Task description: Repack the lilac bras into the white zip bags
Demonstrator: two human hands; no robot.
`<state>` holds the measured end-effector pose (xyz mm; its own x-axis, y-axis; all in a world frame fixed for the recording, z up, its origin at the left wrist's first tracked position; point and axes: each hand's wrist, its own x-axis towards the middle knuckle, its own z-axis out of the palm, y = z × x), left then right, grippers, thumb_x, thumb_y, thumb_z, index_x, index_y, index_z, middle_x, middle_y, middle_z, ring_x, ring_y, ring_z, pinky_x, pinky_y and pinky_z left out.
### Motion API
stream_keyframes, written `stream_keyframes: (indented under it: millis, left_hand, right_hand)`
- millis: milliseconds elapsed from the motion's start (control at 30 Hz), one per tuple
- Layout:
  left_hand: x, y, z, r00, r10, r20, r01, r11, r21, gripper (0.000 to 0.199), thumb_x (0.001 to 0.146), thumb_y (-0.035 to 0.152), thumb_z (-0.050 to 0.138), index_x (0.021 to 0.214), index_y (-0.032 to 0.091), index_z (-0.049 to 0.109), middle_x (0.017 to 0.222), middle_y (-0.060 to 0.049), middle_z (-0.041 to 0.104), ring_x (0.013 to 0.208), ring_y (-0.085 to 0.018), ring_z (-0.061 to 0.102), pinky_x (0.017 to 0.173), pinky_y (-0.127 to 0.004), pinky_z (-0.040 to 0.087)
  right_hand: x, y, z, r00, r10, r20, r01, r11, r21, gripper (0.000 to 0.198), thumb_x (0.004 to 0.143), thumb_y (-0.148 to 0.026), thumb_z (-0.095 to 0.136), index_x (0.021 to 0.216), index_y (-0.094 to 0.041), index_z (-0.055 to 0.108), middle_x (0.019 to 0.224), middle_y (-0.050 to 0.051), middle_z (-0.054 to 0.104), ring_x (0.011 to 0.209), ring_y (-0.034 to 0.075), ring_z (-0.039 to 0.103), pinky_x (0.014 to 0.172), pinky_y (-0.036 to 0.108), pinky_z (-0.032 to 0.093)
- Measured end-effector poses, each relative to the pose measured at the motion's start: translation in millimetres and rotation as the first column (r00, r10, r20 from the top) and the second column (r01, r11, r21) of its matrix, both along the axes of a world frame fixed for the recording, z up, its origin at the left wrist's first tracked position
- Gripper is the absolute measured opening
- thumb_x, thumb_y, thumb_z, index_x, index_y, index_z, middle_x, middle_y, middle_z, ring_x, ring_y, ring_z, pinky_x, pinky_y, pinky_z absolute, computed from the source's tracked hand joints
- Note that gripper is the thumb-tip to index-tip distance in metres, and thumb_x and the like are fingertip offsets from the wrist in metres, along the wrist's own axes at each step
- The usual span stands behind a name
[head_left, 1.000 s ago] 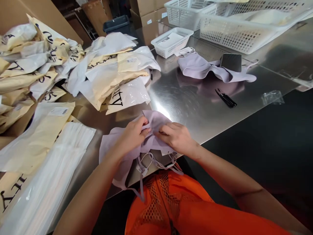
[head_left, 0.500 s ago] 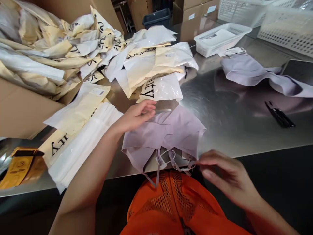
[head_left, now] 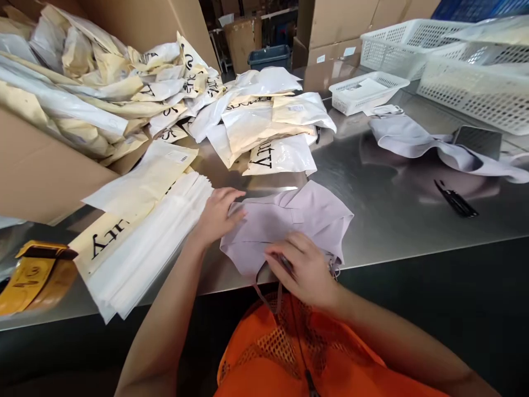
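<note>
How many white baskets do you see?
3: a small basket, a bigger basket behind it, and a large basket at the right edge. More could be hidden.

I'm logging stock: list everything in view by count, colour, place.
Near garment: one, lavender, table's front edge
Far garment: one, lavender, table's right
Phone-like slab: one, dark, by far garment
Small tool: one, black, table's right
Small basket: one, white, table's rear
Large baskets: two, white, far right
Packed bags: many, white and cream, left box and mid-table
Flat bags: one stack, mostly white, table's left
Open box: one, brown, left
Background boxes: several, brown, behind table
Bin: one, dark, behind table
Unclear item: one, yellow, left edge
Blue crates: number unclear, top right
Table: one, silver, under garments
Clothing: one, orange, on person
Left hand: one, bare, at near garment's left end
Right hand: one, bare, over near garment
</note>
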<state>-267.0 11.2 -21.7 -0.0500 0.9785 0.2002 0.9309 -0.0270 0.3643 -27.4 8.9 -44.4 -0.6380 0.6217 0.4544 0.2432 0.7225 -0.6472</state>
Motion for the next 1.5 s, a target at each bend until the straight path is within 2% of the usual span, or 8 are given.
stream_keyframes:
  millis: [67, 200, 433, 667, 967, 1100, 1300, 1500]
  left_hand:
    - [3.1, 7.3, 0.1, 0.994, -0.108, -0.019, 0.105, 0.986, -0.130, 0.034, 0.085, 0.038, 0.062, 0.114, 0.022, 0.063, 0.102, -0.005, 0.064, 0.103, -0.024, 0.053, 0.091, -0.037, 0.043]
    - [11.2, 18.8, 3.3, 0.988, -0.125, -0.087, 0.101, 0.964, -0.247, 0.016, 0.077, 0.025, 0.067, 0.092, 0.019, 0.063, 0.087, -0.006, 0.062, 0.093, -0.026, 0.053, 0.079, -0.036, 0.039]
    - [7.5, 22.3, 15.2, 0.984, -0.155, 0.088, 0.177, 0.914, -0.365, 0.019, 0.083, 0.038, 0.060, 0.077, 0.020, 0.058, 0.073, 0.000, 0.058, 0.073, -0.018, 0.052, 0.066, -0.029, 0.034]
    - [12.7, 33.8, 32.2, 0.955, -0.079, 0.287, 0.230, 0.809, -0.541, 0.034, 0.083, 0.043, 0.053, 0.060, 0.020, 0.047, 0.058, 0.002, 0.048, 0.058, -0.014, 0.043, 0.057, -0.028, 0.028]
    - [12.5, 34.3, 24.0, 0.715, 0.143, 0.684, 0.396, 0.723, -0.565, 0.038, 0.072, 0.053, 0.066, 0.086, 0.018, 0.061, 0.080, -0.002, 0.064, 0.071, -0.016, 0.057, 0.064, -0.027, 0.043]
    - [9.8, 35.3, 20.7, 0.768, -0.001, 0.640, 0.399, 0.783, -0.478, 0.033, 0.071, 0.047, 0.066, 0.086, 0.017, 0.062, 0.084, -0.001, 0.065, 0.076, -0.016, 0.057, 0.065, -0.025, 0.044]
    - [15.4, 36.3, 13.4, 0.901, -0.023, 0.434, 0.158, 0.947, -0.279, 0.023, 0.074, 0.037, 0.062, 0.069, 0.018, 0.049, 0.064, 0.004, 0.049, 0.067, -0.013, 0.043, 0.058, -0.024, 0.028]
    - [27.7, 39.3, 2.1, 0.926, -0.021, 0.376, 0.104, 0.973, -0.204, 0.023, 0.079, 0.035, 0.057, 0.068, 0.019, 0.044, 0.064, 0.005, 0.045, 0.066, -0.012, 0.041, 0.061, -0.025, 0.027]
  right_hand:
    - [-20.6, 14.5, -0.1, 0.976, -0.056, 0.210, 0.003, 0.969, 0.247, 0.018, 0.089, -0.025, 0.061, 0.104, -0.016, 0.067, 0.089, 0.007, 0.062, 0.084, 0.020, 0.057, 0.075, 0.035, 0.048]
    - [-46.6, 30.3, -9.2, 0.889, -0.156, 0.430, -0.025, 0.922, 0.385, 0.035, 0.083, -0.029, 0.071, 0.113, -0.014, 0.066, 0.095, 0.008, 0.062, 0.089, 0.023, 0.057, 0.075, 0.036, 0.048]
    - [-40.0, 28.2, -20.6, 0.932, -0.148, 0.330, -0.080, 0.806, 0.587, 0.021, 0.084, -0.021, 0.064, 0.104, -0.018, 0.068, 0.089, 0.005, 0.061, 0.085, 0.021, 0.051, 0.074, 0.034, 0.038]
    - [-39.4, 21.3, -20.2, 0.959, -0.197, 0.206, 0.040, 0.809, 0.586, 0.032, 0.082, -0.031, 0.067, 0.112, -0.018, 0.065, 0.095, 0.005, 0.064, 0.086, 0.021, 0.045, 0.073, 0.035, 0.030]
    - [-35.0, 20.3, -26.1, 0.949, -0.311, 0.056, 0.207, 0.747, 0.632, 0.021, 0.092, -0.022, 0.057, 0.111, -0.024, 0.067, 0.101, 0.005, 0.066, 0.089, 0.019, 0.043, 0.071, 0.035, 0.026]
    - [-32.7, 21.7, -26.4, 0.980, -0.197, -0.023, 0.163, 0.731, 0.662, 0.021, 0.097, -0.019, 0.051, 0.108, -0.021, 0.069, 0.102, 0.004, 0.069, 0.089, 0.016, 0.045, 0.072, 0.034, 0.026]
    - [-18.0, 26.4, -24.2, 0.999, -0.048, 0.020, 0.026, 0.787, 0.616, 0.022, 0.098, -0.013, 0.047, 0.099, -0.017, 0.068, 0.092, 0.002, 0.070, 0.085, 0.013, 0.048, 0.072, 0.032, 0.026]
    - [-7.1, 30.5, -21.8, 0.991, -0.016, 0.129, -0.071, 0.766, 0.639, 0.025, 0.100, -0.015, 0.044, 0.093, -0.015, 0.068, 0.091, 0.001, 0.070, 0.079, 0.013, 0.048, 0.069, 0.032, 0.028]
